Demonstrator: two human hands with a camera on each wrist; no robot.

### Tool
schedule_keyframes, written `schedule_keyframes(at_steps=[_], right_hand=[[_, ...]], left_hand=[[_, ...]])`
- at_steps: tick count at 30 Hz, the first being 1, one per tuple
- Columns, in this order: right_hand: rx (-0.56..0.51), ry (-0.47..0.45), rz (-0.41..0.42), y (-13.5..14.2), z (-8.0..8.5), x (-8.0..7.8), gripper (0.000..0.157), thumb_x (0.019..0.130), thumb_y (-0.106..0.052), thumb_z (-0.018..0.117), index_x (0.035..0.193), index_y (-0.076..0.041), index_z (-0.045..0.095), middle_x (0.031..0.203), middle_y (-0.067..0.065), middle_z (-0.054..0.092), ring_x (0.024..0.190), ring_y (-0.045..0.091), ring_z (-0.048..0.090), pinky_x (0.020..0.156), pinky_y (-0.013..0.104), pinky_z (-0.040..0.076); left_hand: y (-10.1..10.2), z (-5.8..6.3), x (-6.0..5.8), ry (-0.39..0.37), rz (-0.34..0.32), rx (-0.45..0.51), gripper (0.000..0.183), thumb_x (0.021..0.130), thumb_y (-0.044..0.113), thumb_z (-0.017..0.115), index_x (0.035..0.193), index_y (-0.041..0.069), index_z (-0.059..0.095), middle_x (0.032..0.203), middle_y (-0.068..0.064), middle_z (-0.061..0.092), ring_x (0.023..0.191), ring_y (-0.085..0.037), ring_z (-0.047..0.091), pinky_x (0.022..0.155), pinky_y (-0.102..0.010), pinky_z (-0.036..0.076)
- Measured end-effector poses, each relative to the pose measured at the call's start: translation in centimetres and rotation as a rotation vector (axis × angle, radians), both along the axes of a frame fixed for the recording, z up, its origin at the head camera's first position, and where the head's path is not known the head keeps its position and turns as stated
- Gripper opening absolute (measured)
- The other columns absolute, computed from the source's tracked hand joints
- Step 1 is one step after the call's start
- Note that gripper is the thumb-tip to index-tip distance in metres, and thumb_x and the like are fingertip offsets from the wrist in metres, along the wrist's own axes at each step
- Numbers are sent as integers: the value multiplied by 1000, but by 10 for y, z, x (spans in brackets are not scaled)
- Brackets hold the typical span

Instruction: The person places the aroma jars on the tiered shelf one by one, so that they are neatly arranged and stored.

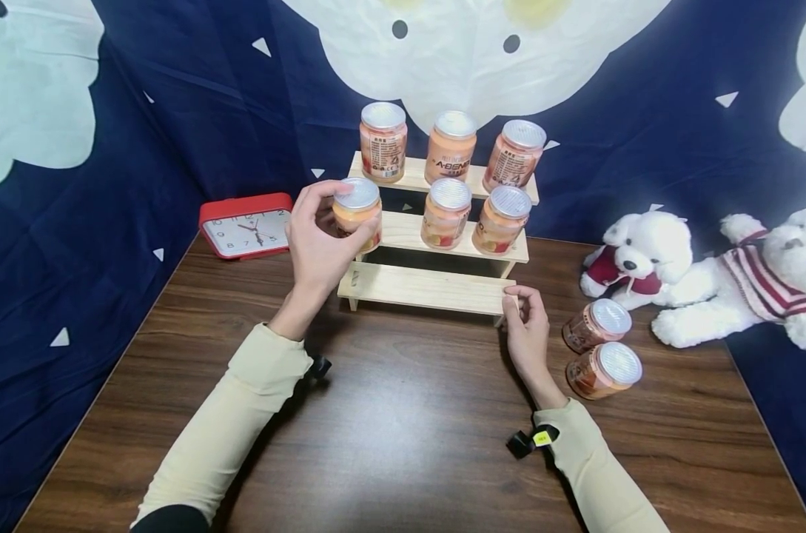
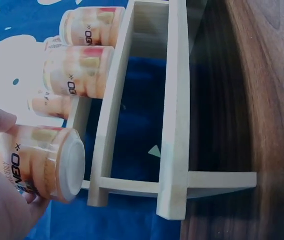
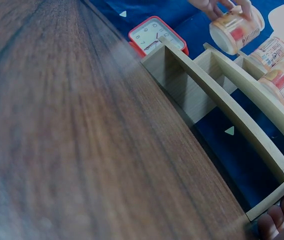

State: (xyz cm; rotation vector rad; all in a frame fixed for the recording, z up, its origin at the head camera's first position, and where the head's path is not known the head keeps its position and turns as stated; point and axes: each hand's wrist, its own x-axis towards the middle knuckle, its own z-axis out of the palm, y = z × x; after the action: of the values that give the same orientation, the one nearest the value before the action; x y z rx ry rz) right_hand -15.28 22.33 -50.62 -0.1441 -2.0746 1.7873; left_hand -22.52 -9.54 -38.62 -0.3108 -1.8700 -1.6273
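Note:
My left hand (image 1: 319,248) grips a fruit jar (image 1: 356,216) with a silvery lid, thumb on one side and fingers on the other. In the right wrist view, this jar (image 3: 235,31) hangs tilted a little above the left end of the middle step of a three-step wooden rack (image 1: 429,285). On that step stand two similar jars, one in the middle (image 1: 445,218) and one at the right (image 1: 501,226). My right hand (image 1: 528,333) pinches the right end of the rack's lowest step; its fingertips (image 3: 276,218) curl beside the end leg.
Three jars stand on the top step, one of them in the centre (image 1: 451,152). Two more jars (image 1: 585,329) are on the table right of my right hand. A red clock (image 1: 246,226) stands left; white plush toys (image 1: 642,252) sit at the right. Behind hangs a blue cloth (image 1: 203,96).

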Motion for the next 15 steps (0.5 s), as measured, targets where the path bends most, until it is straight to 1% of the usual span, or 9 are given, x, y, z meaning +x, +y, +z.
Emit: schedule_keyframes(at_steps=[2, 5, 7, 9, 11, 13, 15], right_hand=[[-3, 10, 4, 0, 0, 0, 19, 111, -4, 63, 125, 10, 65, 77, -6, 52, 63, 5, 48, 57, 16, 43], [-2, 17, 6, 0, 0, 0, 19, 111, -5, 63, 125, 9, 65, 77, -6, 51, 62, 5, 48, 57, 16, 43], [-2, 17, 6, 0, 0, 0, 19, 111, -5, 63, 124, 9, 65, 77, -6, 51, 62, 5, 48, 57, 16, 42], [-1, 18, 5, 0, 1, -1, 20, 111, -5, 63, 125, 9, 65, 77, -6, 51, 63, 5, 48, 57, 16, 42], [-1, 16, 3, 0, 1, 0, 19, 111, -5, 63, 124, 9, 66, 76, -6, 51, 63, 4, 48, 57, 16, 42], [0, 13, 1, 0, 1, 0, 20, 111, -5, 63, 124, 9, 66, 76, -6, 51, 63, 4, 48, 57, 16, 41], [-1, 8, 2, 0, 1, 0, 20, 112, -6, 63, 125, 9, 66, 76, -7, 52, 63, 4, 48, 57, 16, 42]], left_hand=[[4, 0, -1, -1, 7, 4, 53, 79, 0, 98, 126, -3, 74, 126, -20, 67, 103, -14, 68, 84, -20, 58], [11, 1, -1, 0, 18, 10, 52, 78, -5, 96, 125, -9, 72, 126, -28, 67, 102, -20, 68, 82, -21, 57], [15, 1, -2, -2, 27, 17, 52, 77, -6, 95, 124, -10, 72, 125, -30, 67, 101, -24, 68, 81, -24, 56], [18, 0, -3, -5, 38, 16, 52, 77, -4, 96, 123, -9, 73, 123, -28, 69, 100, -26, 68, 80, -29, 55], [19, -2, -7, -7, 46, 9, 53, 76, -1, 99, 123, -6, 75, 122, -24, 72, 99, -25, 69, 80, -32, 54], [20, -5, -10, -9, 55, -6, 54, 76, 4, 101, 124, -1, 76, 122, -20, 74, 100, -23, 70, 82, -33, 55], [20, -8, -13, -12, 50, -9, 55, 76, 8, 102, 125, 1, 76, 122, -16, 75, 102, -22, 72, 86, -33, 56]])
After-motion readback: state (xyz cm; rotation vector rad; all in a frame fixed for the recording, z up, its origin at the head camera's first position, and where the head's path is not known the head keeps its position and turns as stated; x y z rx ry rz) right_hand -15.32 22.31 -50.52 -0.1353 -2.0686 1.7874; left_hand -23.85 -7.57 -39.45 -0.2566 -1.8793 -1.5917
